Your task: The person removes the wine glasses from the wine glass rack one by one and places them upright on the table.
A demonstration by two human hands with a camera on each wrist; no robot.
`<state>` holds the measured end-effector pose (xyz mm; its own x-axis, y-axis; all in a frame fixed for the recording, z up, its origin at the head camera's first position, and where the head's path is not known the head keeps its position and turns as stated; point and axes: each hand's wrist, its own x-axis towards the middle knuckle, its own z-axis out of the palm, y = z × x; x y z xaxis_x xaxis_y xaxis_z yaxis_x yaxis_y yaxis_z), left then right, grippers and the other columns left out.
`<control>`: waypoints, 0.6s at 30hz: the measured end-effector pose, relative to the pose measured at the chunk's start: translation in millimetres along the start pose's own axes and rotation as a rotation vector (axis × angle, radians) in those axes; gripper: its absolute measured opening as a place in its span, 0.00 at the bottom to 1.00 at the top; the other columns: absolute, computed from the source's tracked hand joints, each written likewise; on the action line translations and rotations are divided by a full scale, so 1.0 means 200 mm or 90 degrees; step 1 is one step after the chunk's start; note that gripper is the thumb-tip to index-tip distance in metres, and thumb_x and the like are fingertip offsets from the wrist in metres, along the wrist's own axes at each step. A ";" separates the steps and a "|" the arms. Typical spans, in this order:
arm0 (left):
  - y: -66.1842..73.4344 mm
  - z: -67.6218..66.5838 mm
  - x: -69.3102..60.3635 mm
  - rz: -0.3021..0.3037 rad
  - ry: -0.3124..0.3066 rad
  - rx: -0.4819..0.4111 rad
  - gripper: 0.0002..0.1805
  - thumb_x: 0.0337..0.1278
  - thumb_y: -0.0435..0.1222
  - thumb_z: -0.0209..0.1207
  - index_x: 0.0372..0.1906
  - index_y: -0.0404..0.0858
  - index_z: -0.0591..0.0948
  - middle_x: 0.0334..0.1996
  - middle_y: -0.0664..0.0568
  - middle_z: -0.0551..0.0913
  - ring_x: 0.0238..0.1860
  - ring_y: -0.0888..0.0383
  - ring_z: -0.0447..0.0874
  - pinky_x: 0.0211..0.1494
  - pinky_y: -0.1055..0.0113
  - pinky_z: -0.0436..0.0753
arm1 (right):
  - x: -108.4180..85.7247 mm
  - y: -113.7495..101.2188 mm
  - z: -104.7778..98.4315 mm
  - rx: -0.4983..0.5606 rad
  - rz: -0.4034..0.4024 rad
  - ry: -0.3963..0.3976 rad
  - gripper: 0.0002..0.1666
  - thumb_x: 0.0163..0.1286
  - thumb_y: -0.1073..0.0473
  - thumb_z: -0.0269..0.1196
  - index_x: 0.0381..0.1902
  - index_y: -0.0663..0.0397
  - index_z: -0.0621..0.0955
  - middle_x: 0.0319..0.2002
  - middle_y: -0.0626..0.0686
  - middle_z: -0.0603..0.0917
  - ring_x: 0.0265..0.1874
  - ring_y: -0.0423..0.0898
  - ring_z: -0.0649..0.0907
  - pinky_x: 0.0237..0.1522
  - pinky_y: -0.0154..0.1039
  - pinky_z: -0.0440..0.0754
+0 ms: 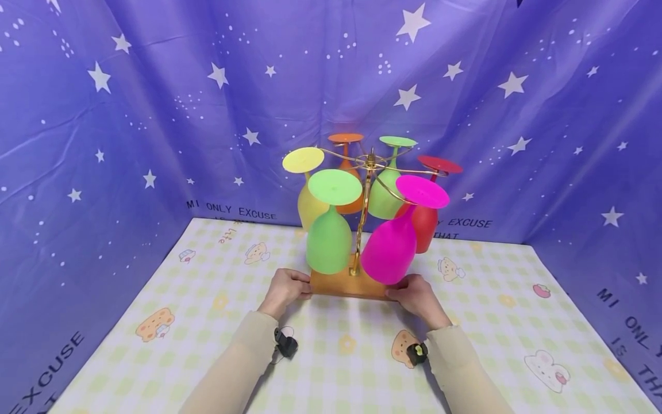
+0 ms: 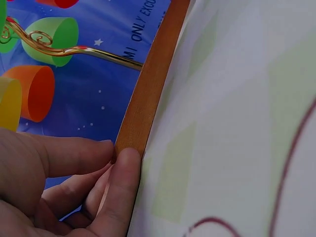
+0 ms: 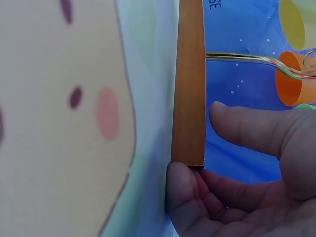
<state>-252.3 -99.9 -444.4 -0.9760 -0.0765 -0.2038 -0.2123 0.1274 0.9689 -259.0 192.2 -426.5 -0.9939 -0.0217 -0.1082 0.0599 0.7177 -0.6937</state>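
Observation:
A wine glass rack stands on the table, with a brown wooden base (image 1: pixel 349 284) and a twisted gold pole (image 1: pixel 364 213). Upside down from its curled arms hang a green goblet (image 1: pixel 328 244), a magenta goblet (image 1: pixel 390 253), a yellow goblet (image 1: pixel 310 210), an orange goblet (image 1: pixel 345 138), a light green goblet (image 1: pixel 385 195) and a red goblet (image 1: pixel 426 230). My left hand (image 1: pixel 286 290) grips the base's left end between thumb and fingers. At the right end, my right hand (image 1: pixel 416 296) holds the base, fingers curled against its corner; in the right wrist view the thumb (image 3: pixel 247 128) looks slightly apart.
A checked tablecloth (image 1: pixel 207 333) with cartoon prints covers the table. Behind and at both sides hangs a blue curtain (image 1: pixel 170 115) with white stars, close behind the rack. Small black cameras (image 1: pixel 285 343) are worn at both wrists.

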 end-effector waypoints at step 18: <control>0.00 0.00 0.00 0.005 0.003 0.022 0.11 0.44 0.20 0.63 0.37 0.25 0.83 0.27 0.42 0.85 0.24 0.55 0.86 0.34 0.64 0.85 | -0.03 -0.06 -0.19 0.064 -0.104 0.046 0.10 0.62 0.66 0.59 0.40 0.68 0.80 0.31 0.58 0.83 0.27 0.47 0.80 0.30 0.38 0.79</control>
<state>-251.9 -99.0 -445.1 -0.9773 -0.0798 -0.1960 -0.2068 0.1627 0.9648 -256.3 209.9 -390.7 -0.9950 -0.0789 0.0606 -0.0971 0.6360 -0.7656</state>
